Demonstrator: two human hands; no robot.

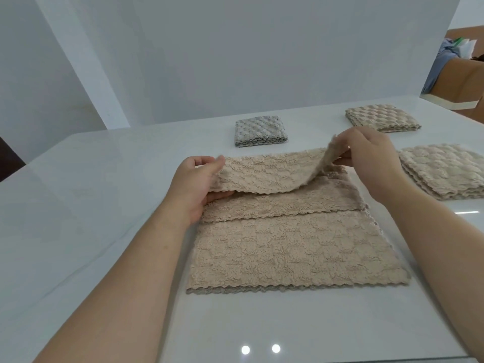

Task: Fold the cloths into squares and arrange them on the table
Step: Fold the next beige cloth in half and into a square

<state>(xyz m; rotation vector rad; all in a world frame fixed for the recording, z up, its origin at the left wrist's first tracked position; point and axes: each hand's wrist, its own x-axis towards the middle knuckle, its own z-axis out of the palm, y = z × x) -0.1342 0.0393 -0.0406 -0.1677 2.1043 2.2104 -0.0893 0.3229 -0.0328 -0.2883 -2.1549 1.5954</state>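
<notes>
Pinching the far right corner of the cloth (pixel 293 247) between thumb and curled fingers, the right hand (pixel 372 163) holds that corner lifted off the table (pixel 104 205), so the fabric peels up and towards the person. The left hand (pixel 196 184) grips the left end of the same raised flap, thumb on top and fingers curled beneath it.

The cloth is beige and lies flat in the middle of the table, right in front of the person. Its near scalloped edge runs left to right. The lifted flap forms a band whose long axis also runs left to right, higher at the right end than the left. Under it a second scalloped edge crosses the cloth; whether that is another layer of the same piece cannot be told.

A folded grey square (pixel 260 131) sits beyond the cloth, a folded beige square (pixel 381 117) further right, and a beige stack (pixel 445 171) lies just beside the right hand.
</notes>
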